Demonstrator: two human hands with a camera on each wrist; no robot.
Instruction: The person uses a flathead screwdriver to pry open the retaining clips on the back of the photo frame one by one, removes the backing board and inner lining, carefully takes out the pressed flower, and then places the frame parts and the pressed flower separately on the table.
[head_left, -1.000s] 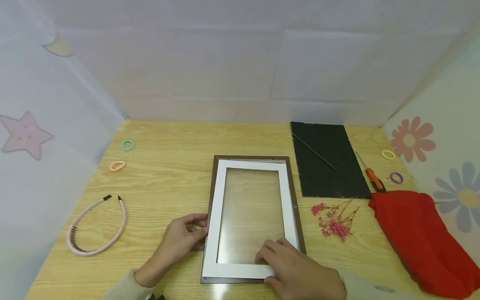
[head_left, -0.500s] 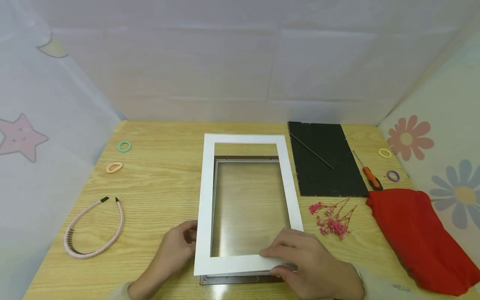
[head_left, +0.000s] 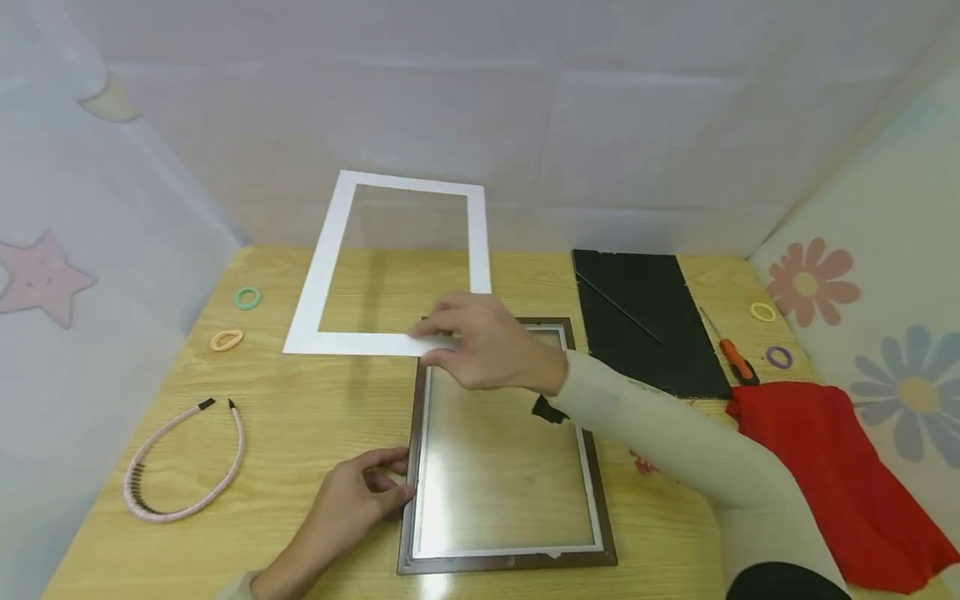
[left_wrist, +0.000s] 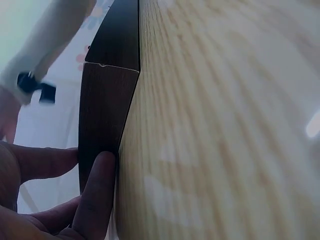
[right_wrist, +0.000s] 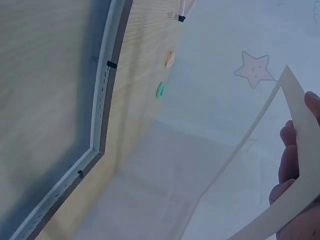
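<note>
Right hand pinches white mat by near edge, mat lifted clear. Left hand, fingers curled, steadies brown frame on counter. Keep grip light, mat level; avoid creasing.

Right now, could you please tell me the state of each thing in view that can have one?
White mat: lifted off the frame, tilted, pinched at its near edge by the right hand.
Brown frame: flat on the table, back open, glass showing.
Left hand: grip on the frame's left edge.
Black backing board: lying apart, beside the frame.
</note>
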